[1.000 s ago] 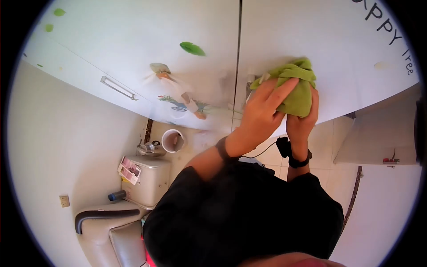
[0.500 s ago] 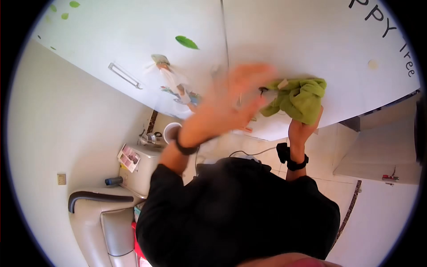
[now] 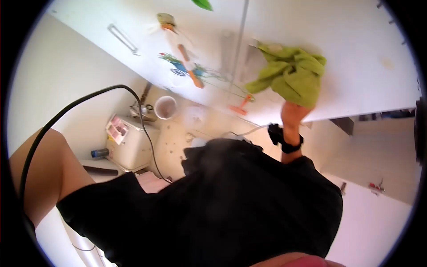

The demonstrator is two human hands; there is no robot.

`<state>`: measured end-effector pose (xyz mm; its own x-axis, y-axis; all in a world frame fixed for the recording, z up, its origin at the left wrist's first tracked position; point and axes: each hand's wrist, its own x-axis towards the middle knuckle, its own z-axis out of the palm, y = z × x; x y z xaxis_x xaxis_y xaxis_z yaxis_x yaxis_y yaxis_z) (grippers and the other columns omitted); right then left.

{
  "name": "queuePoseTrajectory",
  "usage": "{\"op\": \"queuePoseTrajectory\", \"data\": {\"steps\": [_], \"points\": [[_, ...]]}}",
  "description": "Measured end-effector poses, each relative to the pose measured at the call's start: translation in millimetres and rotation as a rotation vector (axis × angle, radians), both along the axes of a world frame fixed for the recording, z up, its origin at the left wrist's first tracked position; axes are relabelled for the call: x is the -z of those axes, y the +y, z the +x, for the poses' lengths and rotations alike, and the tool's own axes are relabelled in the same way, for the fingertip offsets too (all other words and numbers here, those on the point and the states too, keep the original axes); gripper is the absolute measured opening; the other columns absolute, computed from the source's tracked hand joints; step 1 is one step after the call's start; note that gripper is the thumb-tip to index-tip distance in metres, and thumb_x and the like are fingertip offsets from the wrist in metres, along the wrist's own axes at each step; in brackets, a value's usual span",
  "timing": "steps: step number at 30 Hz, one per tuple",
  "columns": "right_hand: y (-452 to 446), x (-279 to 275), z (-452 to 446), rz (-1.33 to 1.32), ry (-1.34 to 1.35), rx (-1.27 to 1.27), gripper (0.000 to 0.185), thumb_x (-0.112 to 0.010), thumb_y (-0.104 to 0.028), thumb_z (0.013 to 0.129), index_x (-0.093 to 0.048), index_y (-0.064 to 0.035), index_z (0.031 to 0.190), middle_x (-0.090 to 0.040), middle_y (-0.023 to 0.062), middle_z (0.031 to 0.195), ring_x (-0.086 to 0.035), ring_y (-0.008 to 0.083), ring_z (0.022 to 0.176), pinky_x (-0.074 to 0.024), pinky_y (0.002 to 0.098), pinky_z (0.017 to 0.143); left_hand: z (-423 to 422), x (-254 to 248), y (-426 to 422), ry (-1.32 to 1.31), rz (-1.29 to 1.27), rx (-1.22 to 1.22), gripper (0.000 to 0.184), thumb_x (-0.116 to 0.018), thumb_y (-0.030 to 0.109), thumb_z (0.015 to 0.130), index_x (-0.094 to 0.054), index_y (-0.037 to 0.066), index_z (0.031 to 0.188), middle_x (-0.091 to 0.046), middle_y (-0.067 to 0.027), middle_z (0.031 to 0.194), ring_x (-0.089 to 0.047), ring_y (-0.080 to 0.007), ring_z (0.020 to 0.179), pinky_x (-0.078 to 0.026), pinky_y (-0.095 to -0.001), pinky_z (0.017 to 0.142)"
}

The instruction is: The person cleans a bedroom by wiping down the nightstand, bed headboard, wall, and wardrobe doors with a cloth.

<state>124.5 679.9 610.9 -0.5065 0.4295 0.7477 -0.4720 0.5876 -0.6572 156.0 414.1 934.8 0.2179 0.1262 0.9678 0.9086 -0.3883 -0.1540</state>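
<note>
Green cloth [image 3: 297, 73] just right of the door seam [image 3: 243, 24], bunched over the right hand [image 3: 293, 114]; grip concealed, hence impossible to tell. Left hand out of view. Likely hazard: slipping of the cloth, owing to loose folds and apparently one-handed support.

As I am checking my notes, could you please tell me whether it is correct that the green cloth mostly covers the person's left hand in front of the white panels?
Not quite, it is the other side: in the head view, the green cloth mostly covers the person's right hand, in front of the white panels.
</note>
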Motion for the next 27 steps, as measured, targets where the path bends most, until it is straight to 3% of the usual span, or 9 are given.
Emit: {"op": "queuePoseTrajectory", "data": {"steps": [6,14,17,19,23,27], "points": [[3,5,-2,-0.007,0.0,-0.007,0.042,-0.068,-0.008,0.087,-0.055,0.003,0.125,-0.056,0.0132,0.122,-0.056,0.027,0.114,-0.0437,0.0357,0.097,13,-4,-7,0.042,0.017,-0.008,0.037,-0.056,0.019,0.088,-0.058,0.002,0.121,-0.06,-0.0148,0.127,-0.056,-0.0277,0.115,-0.046,-0.0413,0.097],[4,26,8,0.099,-0.098,0.119,0.055,-0.074,-0.013,0.083,-0.05,0.0012,0.131,-0.055,0.0133,0.126,-0.054,0.0282,0.116,-0.0411,0.0375,0.1,5,17,8,0.072,0.032,0.051,0.042,-0.054,0.026,0.088,-0.059,0.004,0.124,-0.059,-0.0138,0.13,-0.054,-0.0287,0.118,-0.043,-0.0425,0.1],[-15,-10,3,0.007,0.012,-0.056,0.041,-0.063,-0.015,0.094,-0.051,0.0047,0.128,-0.056,0.0156,0.126,-0.057,0.0254,0.112,-0.045,0.0379,0.097,6,23,12,0.078,0.031,0.063,0.044,-0.054,0.028,0.087,-0.059,0.005,0.125,-0.058,-0.0134,0.131,-0.053,-0.0291,0.119,-0.042,-0.043,0.101],[-4,19,14,-0.087,-0.038,0.003,0.06,-0.077,-0.015,0.081,-0.049,0.0009,0.131,-0.054,0.0123,0.127,-0.053,0.0264,0.117,-0.0389,0.0376,0.103,7,24,14,0.072,0.038,0.06,0.046,-0.053,0.03,0.087,-0.059,0.005,0.125,-0.058,-0.0131,0.132,-0.052,-0.0294,0.12,-0.042,-0.0433,0.101],[9,35,17,0.093,-0.063,0.165,0.05,-0.071,-0.014,0.086,-0.051,0.0023,0.129,-0.055,0.0121,0.125,-0.054,0.0258,0.116,-0.0404,0.0365,0.101,10,22,15,0.038,0.062,0.029,0.049,-0.053,0.034,0.087,-0.059,0.007,0.127,-0.057,-0.0126,0.133,-0.051,-0.0299,0.121,-0.04,-0.0439,0.103],[-7,-4,14,-0.042,0.014,-0.051,0.039,-0.064,-0.009,0.088,-0.05,0.0025,0.122,-0.055,0.0101,0.111,-0.055,0.021,0.102,-0.0431,0.0312,0.091,19,21,11,0.036,0.05,0.042,0.051,-0.052,0.037,0.086,-0.059,0.008,0.128,-0.056,-0.0121,0.134,-0.049,-0.0304,0.123,-0.039,-0.0445,0.104]]}}
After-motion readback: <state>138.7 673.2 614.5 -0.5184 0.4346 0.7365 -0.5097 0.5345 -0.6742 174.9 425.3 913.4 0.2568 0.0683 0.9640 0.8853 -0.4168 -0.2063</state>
